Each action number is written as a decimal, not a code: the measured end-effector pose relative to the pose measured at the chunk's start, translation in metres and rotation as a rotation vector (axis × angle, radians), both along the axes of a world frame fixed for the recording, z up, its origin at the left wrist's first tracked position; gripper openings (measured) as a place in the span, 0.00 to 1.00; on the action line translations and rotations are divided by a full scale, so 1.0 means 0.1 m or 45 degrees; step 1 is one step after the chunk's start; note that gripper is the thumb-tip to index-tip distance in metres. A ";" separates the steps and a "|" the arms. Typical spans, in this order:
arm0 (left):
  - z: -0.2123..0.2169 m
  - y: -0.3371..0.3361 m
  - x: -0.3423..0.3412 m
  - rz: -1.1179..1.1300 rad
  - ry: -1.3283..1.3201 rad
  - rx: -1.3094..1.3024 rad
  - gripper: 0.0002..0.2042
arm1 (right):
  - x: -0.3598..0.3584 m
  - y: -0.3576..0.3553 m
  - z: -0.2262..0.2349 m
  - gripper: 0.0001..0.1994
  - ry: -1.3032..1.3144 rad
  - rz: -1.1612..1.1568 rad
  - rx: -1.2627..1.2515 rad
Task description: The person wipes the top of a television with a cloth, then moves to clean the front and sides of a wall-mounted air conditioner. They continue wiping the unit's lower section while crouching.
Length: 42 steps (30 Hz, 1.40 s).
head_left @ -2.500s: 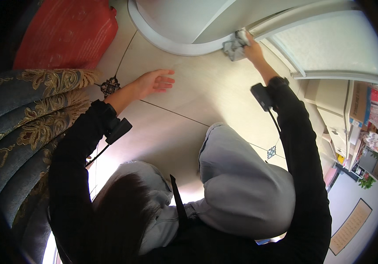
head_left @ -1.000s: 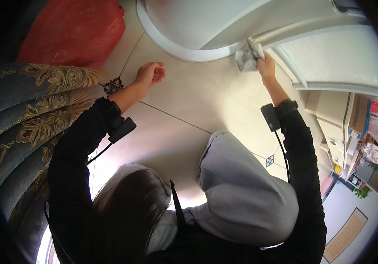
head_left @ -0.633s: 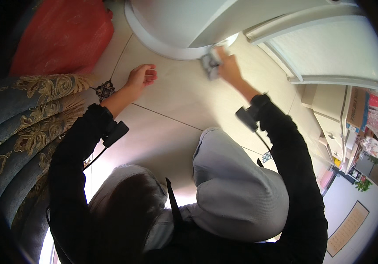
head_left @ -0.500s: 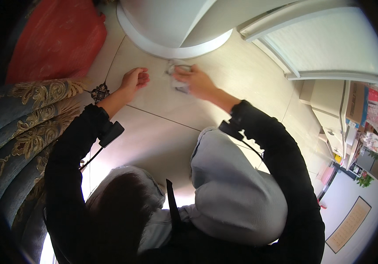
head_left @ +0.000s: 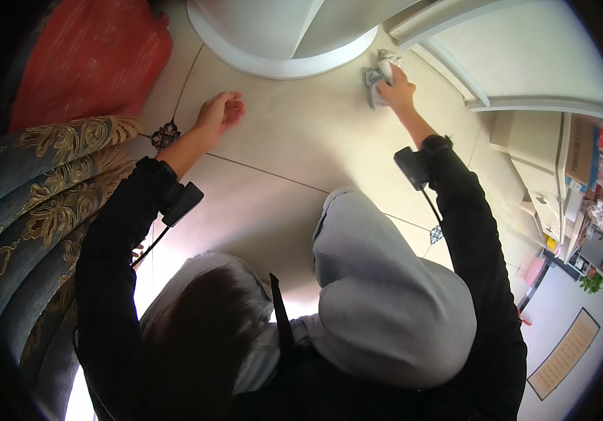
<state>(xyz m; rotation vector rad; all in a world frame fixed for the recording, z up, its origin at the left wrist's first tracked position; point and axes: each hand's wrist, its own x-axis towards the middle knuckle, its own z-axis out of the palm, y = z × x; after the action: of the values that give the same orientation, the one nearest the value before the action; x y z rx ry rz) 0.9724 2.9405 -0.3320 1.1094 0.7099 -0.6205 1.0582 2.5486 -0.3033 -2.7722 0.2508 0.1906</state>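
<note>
My right hand (head_left: 400, 92) is closed on a crumpled grey-white cloth (head_left: 373, 85), pressed to the pale floor tiles (head_left: 294, 133) at the right of a round white base (head_left: 301, 68). Part of the cloth bunches out past my fingertips. My left hand (head_left: 219, 116) hovers over the floor to the left, its fingers loosely curled in with nothing visible in them. A dark patterned tile inset (head_left: 165, 136) lies beside my left wrist.
On the left hang a red covering (head_left: 91, 63) and a dark curtain with gold embroidery (head_left: 56, 189). A white-framed panel (head_left: 526, 63) stands at the far right. Beyond it are a cream cabinet (head_left: 536, 168) and a cardboard box (head_left: 582, 151). My bent knees (head_left: 385, 295) fill the near middle.
My right hand has swept the cloth rightward and a little farther away, round the edge of the white base. My left hand has barely moved.
</note>
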 end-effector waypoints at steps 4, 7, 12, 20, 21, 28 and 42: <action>0.00 0.13 0.01 0.095 0.018 -0.020 0.14 | -0.46 0.64 -0.14 0.36 -0.065 0.334 -0.279; 0.00 0.24 -0.02 0.129 0.022 -0.004 0.14 | -0.86 1.24 -0.12 0.34 -0.114 0.527 -0.114; -0.02 0.37 -0.10 0.224 0.068 -0.012 0.13 | -1.05 2.04 -0.11 0.31 -0.057 0.913 0.125; 0.02 0.52 0.08 0.212 -0.078 -0.056 0.12 | -1.03 1.51 -0.17 0.23 -0.298 1.632 0.325; 0.03 0.52 0.10 0.256 -0.077 -0.046 0.12 | -0.84 1.19 -0.16 0.22 -0.246 1.390 0.575; 0.05 0.55 0.15 0.252 -0.037 0.061 0.12 | -0.39 -1.05 0.29 0.24 0.084 -0.078 -0.202; 0.12 0.46 0.17 0.243 -0.036 0.075 0.12 | -1.47 2.00 0.00 0.24 0.076 1.496 0.294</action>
<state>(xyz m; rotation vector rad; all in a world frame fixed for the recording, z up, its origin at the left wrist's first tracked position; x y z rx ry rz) 0.9894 2.9866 -0.3197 1.0873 0.8030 -0.4230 0.9113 2.7483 -0.3028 -2.3223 -1.3065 0.5264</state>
